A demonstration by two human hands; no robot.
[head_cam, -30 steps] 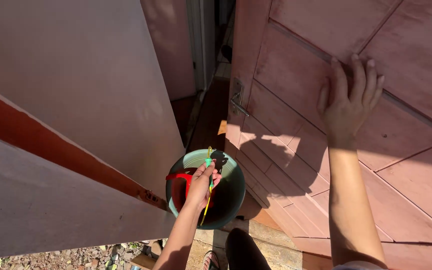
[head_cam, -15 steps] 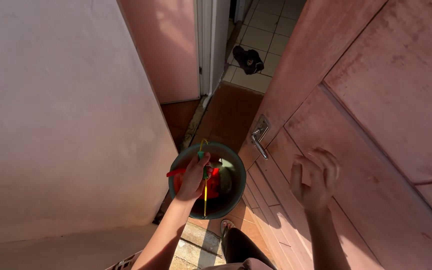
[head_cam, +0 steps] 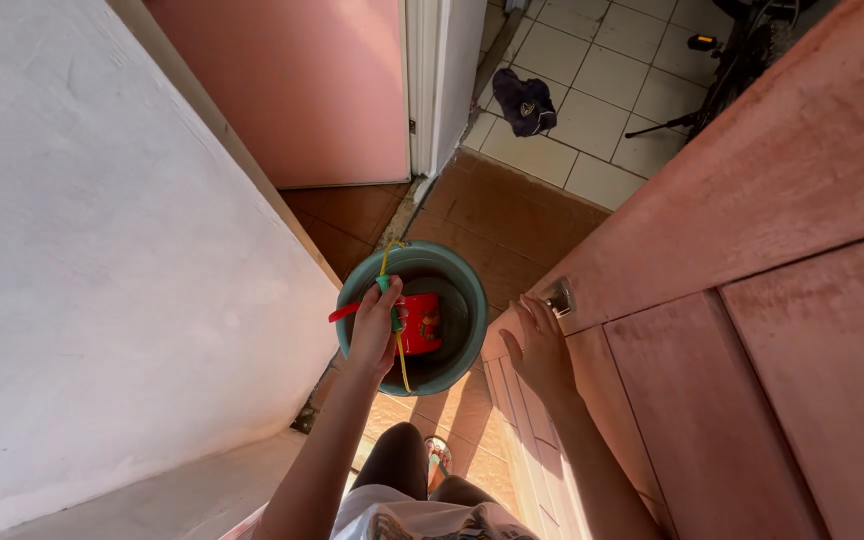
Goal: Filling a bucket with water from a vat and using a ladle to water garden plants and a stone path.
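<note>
- Pink walls flank a narrow doorway, tiled floor (head_cam: 592, 75) far ahead.
- Left hand (head_cam: 377, 325) grips the green bucket (head_cam: 462, 300) by its yellow handle; red scoop (head_cam: 422, 322) inside.
- Right hand (head_cam: 535, 345), fingers loosely spread, rests against the wooden door (head_cam: 752, 300) below its metal handle (head_cam: 558, 296).

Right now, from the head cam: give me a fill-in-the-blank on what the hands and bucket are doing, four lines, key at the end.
1. The left hand carries a green bucket by its ____ handle.
2. Inside the bucket sits a ____ cup.
3. The right hand is just below the metal door ____ on the pink door.
4. A dark cloth lies on the ____ floor beyond the doorway.

Missing words: yellow; red; handle; tiled
</note>
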